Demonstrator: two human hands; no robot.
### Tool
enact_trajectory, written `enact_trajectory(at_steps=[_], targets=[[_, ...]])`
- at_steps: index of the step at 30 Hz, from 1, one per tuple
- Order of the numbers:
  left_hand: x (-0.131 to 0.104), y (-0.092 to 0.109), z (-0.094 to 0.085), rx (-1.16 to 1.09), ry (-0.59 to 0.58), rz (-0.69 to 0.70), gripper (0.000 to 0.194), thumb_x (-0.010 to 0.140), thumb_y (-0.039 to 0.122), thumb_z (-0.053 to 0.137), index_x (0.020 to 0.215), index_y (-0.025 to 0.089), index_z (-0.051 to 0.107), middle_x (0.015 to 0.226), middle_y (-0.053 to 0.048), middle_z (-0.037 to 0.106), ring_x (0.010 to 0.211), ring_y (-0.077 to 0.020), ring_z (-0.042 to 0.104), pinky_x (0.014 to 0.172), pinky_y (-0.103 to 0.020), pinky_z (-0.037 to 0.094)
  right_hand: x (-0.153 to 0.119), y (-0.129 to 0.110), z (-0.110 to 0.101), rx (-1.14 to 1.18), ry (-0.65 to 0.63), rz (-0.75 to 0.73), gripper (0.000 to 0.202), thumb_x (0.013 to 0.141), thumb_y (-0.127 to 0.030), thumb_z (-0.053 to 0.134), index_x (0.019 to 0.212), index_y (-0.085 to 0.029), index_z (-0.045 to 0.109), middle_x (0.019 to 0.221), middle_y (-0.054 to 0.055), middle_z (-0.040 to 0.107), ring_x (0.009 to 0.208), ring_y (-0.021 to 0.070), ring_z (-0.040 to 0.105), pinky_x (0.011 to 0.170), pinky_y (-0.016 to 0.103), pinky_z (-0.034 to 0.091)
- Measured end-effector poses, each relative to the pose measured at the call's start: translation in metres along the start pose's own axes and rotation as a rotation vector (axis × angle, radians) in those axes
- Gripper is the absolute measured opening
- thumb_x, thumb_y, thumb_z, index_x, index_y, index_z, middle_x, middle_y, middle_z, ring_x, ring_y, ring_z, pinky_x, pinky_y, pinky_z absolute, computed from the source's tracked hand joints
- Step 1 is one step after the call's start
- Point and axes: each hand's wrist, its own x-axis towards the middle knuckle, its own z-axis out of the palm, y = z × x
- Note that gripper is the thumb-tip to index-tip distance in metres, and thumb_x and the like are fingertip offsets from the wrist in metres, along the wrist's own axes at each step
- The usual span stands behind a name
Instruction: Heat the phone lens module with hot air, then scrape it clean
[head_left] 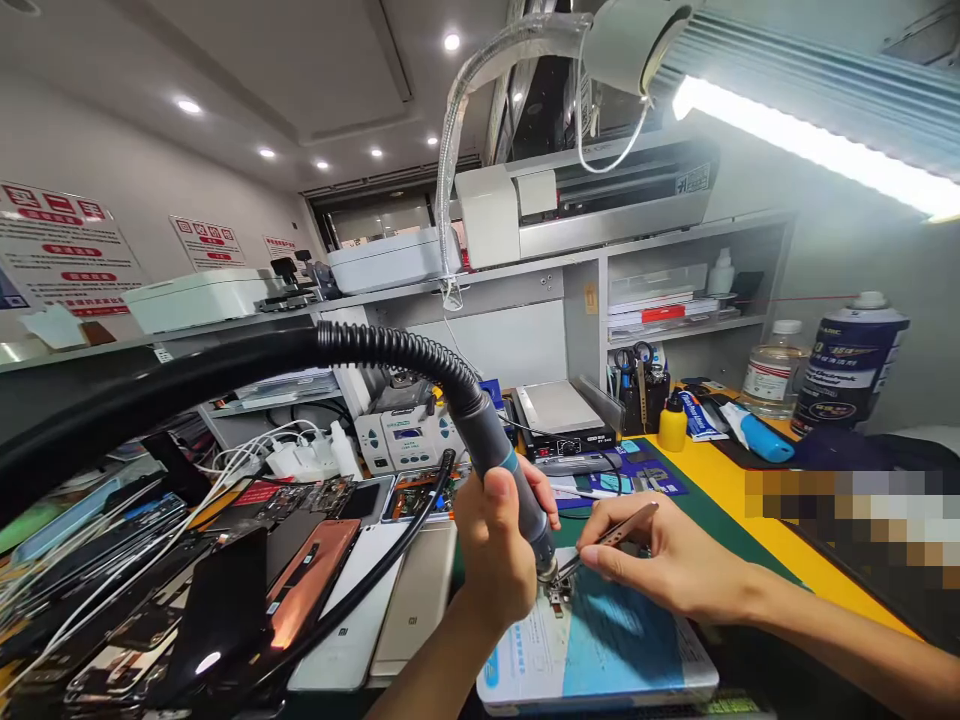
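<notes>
My left hand (pixel 499 545) is wrapped round the grey handle of a hot air gun (pixel 517 480), tilted with its nozzle pointing down. Just beneath the nozzle lies a small metal phone part (pixel 559 592) on a blue and white box (pixel 622 640). Between thumb and fingers, my right hand (pixel 660 555) pinches brown tweezers (pixel 619 525). Their tips reach to the small part beside the nozzle; whether they grip it I cannot tell. The ribbed black hose (pixel 390 345) of the gun arches up and away to the left.
Several phones and a copper-coloured phone back (pixel 315 570) crowd the left side. Behind stand a hot air station (pixel 409 435) and a flat heating plate (pixel 566 410). A yellow bottle (pixel 673 422) and a spray can (pixel 847 360) stand at the right, under a bright lamp (pixel 810 145).
</notes>
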Motion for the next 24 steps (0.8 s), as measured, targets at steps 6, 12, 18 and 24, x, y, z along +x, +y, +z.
enact_trajectory(at_steps=[6,12,18,24], targets=[[0.0016,0.0017,0.0012,0.0,0.018,0.003,0.065,0.094,0.078,0.048,0.071,0.019,0.062,0.059,-0.002,0.059,0.05,-0.014,0.055,0.05,-0.029,0.046,0.0007,-0.0019,-0.0017,-0.003,0.004,0.005,0.03,0.092,-0.042,0.07,0.085,-0.014,0.076,0.075,0.007,0.07,0.066,0.0175,0.06,0.062,0.03,0.047],[0.0015,0.0021,0.0019,0.012,0.02,0.009,0.064,0.095,0.078,0.047,0.074,0.019,0.062,0.059,-0.001,0.059,0.049,-0.0147,0.056,0.049,-0.029,0.046,0.0003,-0.0023,-0.0014,-0.004,-0.004,-0.008,0.029,0.091,-0.041,0.07,0.083,-0.013,0.077,0.075,0.007,0.071,0.065,0.017,0.061,0.062,0.03,0.048],[0.0011,0.0024,0.0018,0.018,0.013,0.014,0.063,0.096,0.076,0.046,0.074,0.019,0.061,0.06,-0.001,0.059,0.05,-0.015,0.055,0.05,-0.03,0.046,-0.0006,-0.0039,-0.0007,-0.01,0.022,-0.024,0.028,0.091,-0.04,0.072,0.082,-0.014,0.077,0.074,0.006,0.072,0.065,0.0167,0.062,0.062,0.029,0.05],[0.0019,0.0045,0.0019,0.032,0.011,0.001,0.065,0.095,0.078,0.045,0.074,0.019,0.061,0.06,-0.001,0.059,0.05,-0.015,0.054,0.05,-0.03,0.045,-0.0004,-0.0038,-0.0004,-0.017,0.035,-0.036,0.026,0.09,-0.039,0.072,0.082,-0.014,0.077,0.074,0.006,0.072,0.064,0.0164,0.061,0.061,0.029,0.05]])
